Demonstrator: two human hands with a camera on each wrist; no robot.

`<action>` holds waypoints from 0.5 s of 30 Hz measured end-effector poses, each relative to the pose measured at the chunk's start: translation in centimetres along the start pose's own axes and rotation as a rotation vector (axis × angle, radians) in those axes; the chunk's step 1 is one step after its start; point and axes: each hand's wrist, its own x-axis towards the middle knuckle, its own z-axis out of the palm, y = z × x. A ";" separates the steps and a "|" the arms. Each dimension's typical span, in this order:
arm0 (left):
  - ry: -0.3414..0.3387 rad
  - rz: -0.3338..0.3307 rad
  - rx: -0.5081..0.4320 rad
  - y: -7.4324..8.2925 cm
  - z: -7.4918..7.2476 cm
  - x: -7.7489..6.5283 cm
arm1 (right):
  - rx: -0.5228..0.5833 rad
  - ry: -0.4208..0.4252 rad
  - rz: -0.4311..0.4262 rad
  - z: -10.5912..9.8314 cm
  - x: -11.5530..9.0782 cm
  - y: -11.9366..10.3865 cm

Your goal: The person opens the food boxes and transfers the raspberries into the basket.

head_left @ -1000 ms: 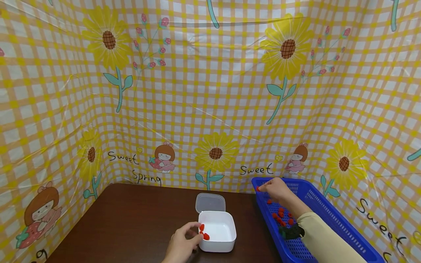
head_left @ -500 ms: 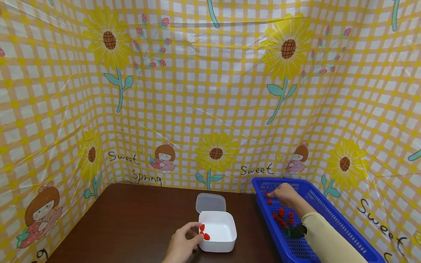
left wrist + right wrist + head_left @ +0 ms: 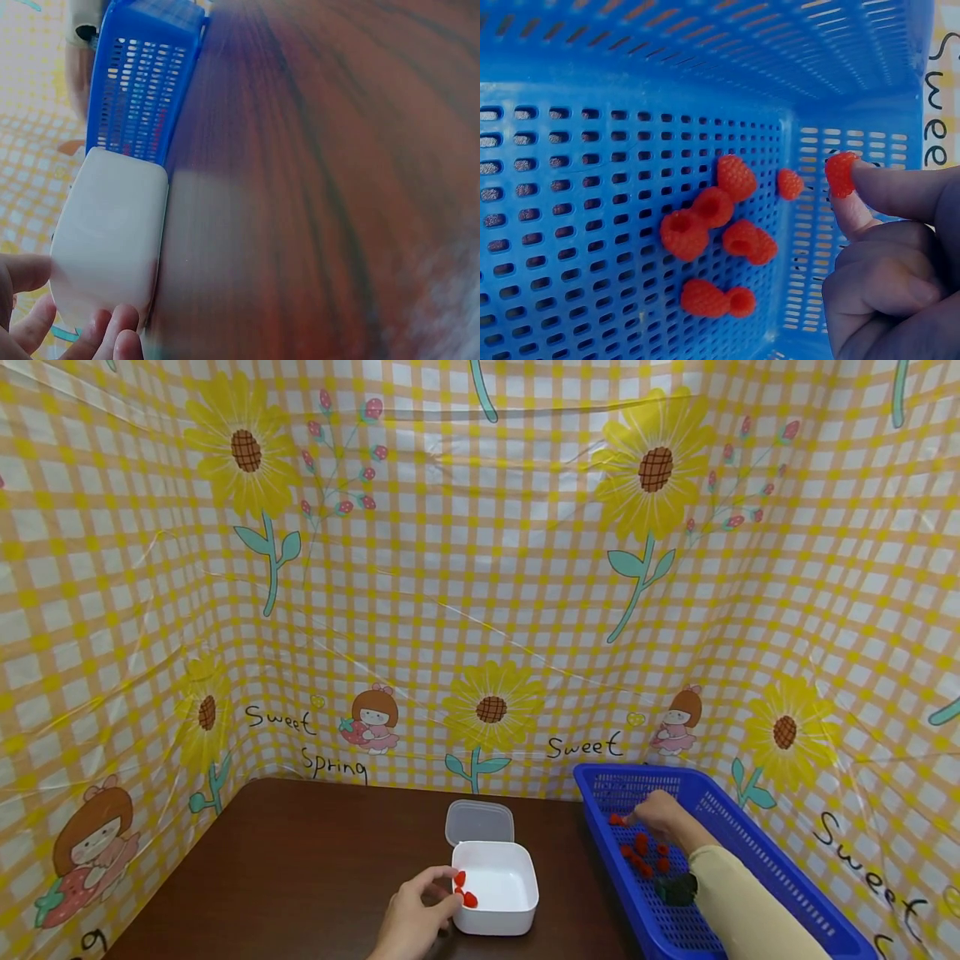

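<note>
In the right wrist view a red raspberry (image 3: 841, 174) is pinched between thumb and index finger of my right hand (image 3: 892, 277), above the floor of the blue basket. Several other raspberries (image 3: 736, 178) lie on that floor. The head view has my right hand (image 3: 663, 817) inside the basket's far left part. My left hand (image 3: 412, 912) holds the left side of a square white container (image 3: 517, 917), its fingers (image 3: 124, 319) against the wall in the left wrist view. A few raspberries (image 3: 469, 900) sit inside along the left wall.
The long blue basket (image 3: 750, 835) stands at the right of the dark brown table (image 3: 300, 860). A dark green object (image 3: 677, 890) lies in it, partly hidden by the sleeve. A translucent lid (image 3: 480, 823) lies behind the container. Patterned cloth (image 3: 480, 568) surrounds the table.
My right hand has moved from the basket's far left rim, rightward and down into it, with a raspberry between its fingertips. The left hand and the container have stayed put.
</note>
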 end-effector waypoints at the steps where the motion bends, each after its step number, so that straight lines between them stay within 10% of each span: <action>1: 0.000 -0.001 0.001 0.0 0.0 0.0 | 0.001 0.001 0.001 0.0 0.1 0.2; 15: -0.007 -0.014 -0.001 0.0 0.0 0.0 | -0.013 0.001 -0.019 0.3 -0.3 -0.9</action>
